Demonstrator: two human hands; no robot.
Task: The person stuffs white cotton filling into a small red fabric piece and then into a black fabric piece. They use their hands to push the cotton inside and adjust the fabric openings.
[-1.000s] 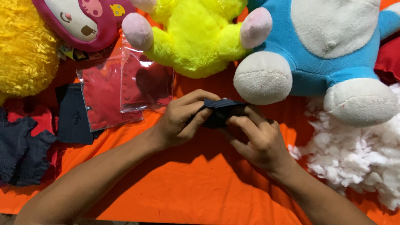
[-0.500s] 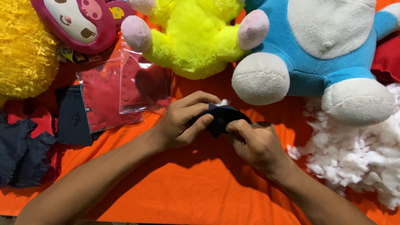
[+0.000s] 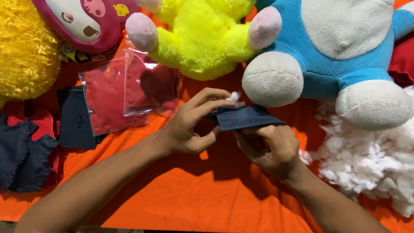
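Note:
A small dark navy fabric piece (image 3: 246, 117) is held over the orange cloth (image 3: 189, 198) in the middle of the view. My right hand (image 3: 271, 146) grips it from below. My left hand (image 3: 193, 123) touches its left end, and its fingertips pinch a small tuft of white stuffing (image 3: 233, 96) at the fabric's top edge.
A blue and white plush toy (image 3: 340, 47), a yellow-green plush (image 3: 202, 34), a pink plush (image 3: 82, 21) and a fuzzy yellow one (image 3: 23, 47) line the far side. Clear bags with red fabric (image 3: 129, 92) and dark fabric pieces (image 3: 26, 151) lie left. White stuffing (image 3: 371, 159) is heaped right.
Both hands have shifted slightly right with the navy piece. It now lies flatter between them, and a white tuft shows at my left fingertips.

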